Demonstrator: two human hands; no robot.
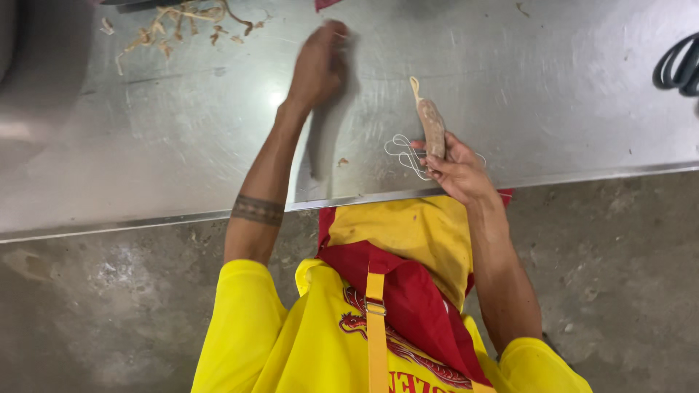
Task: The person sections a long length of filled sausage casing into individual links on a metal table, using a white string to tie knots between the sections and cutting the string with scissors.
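right hand (455, 169) clamps sausage (432, 125) upright, string (402, 151) trailing on the table (553, 94). left hand (318, 64) reaches far, blurred; grip unclear.

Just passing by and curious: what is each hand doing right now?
Left hand: stretched out on the steel table, blurred; whether it grips anything cannot be told.
Right hand: closed around a brownish sausage near loops of white string.
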